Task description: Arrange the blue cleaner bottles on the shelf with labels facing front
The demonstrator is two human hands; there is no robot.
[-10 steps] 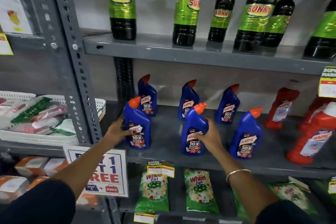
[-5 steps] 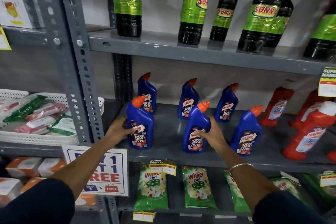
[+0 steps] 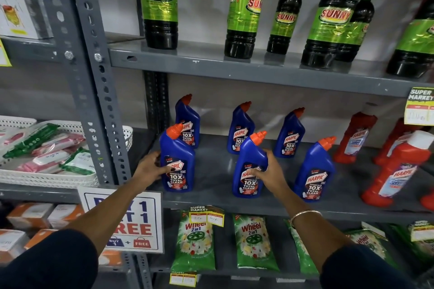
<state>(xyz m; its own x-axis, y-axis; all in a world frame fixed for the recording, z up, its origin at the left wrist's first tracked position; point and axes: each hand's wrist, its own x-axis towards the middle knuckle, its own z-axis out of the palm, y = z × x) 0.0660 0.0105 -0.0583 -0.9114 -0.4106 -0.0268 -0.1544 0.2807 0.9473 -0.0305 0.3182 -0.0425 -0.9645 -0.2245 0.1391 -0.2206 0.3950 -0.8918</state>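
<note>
Several blue cleaner bottles with orange caps stand upright on the grey middle shelf (image 3: pixel 218 171), labels facing front. My left hand (image 3: pixel 152 168) grips the front left bottle (image 3: pixel 178 159) by its left side. My right hand (image 3: pixel 267 172) wraps the right side of the front middle bottle (image 3: pixel 249 162). A third front bottle (image 3: pixel 315 171) stands free to the right. Behind them a back row holds a left bottle (image 3: pixel 187 122), a middle bottle (image 3: pixel 240 128) and a right bottle (image 3: pixel 291 134), all untouched.
Red cleaner bottles (image 3: pixel 397 166) crowd the shelf's right end. Dark bottles with green labels (image 3: pixel 331 16) line the shelf above. Green detergent packets (image 3: pixel 253 241) lie below. A grey perforated upright (image 3: pixel 94 77) and a promo sign (image 3: pixel 124 220) stand at left, beside a white basket (image 3: pixel 47 178).
Both hands stay on the same two front bottles, which stand much as before. The view has drifted slightly, so the shelf sits a little higher in frame.
</note>
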